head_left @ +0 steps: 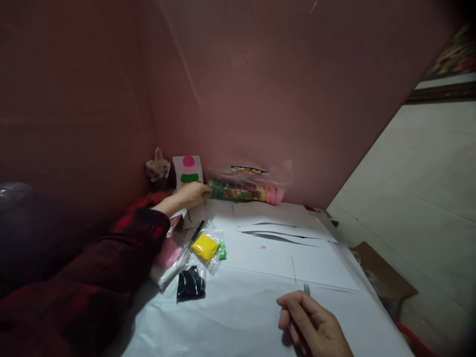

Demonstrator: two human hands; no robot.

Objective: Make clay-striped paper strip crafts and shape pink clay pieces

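My left hand [193, 194] reaches to the back of the table, its fingers closed on the left end of a clear plastic packet [238, 192] with colourful printing. The packet is slightly blurred, and its right end looks pink. My right hand [312, 322] is curled near the front edge around a fork [307, 289]; the tines stick out above the fingers. Below my left forearm lie small clear bags of yellow clay [205, 247], black clay [191, 284] and pink clay [169, 254]. A bit of green [222, 251] shows beside the yellow one.
White paper sheets [267, 263] cover the table, with a small pink speck [263, 247] and a thin stick [293, 269] on them. A picture card [188, 171] with pink and green shapes leans at the back, beside a small bag-like item [158, 166]. Pink walls [260, 99] rise behind.
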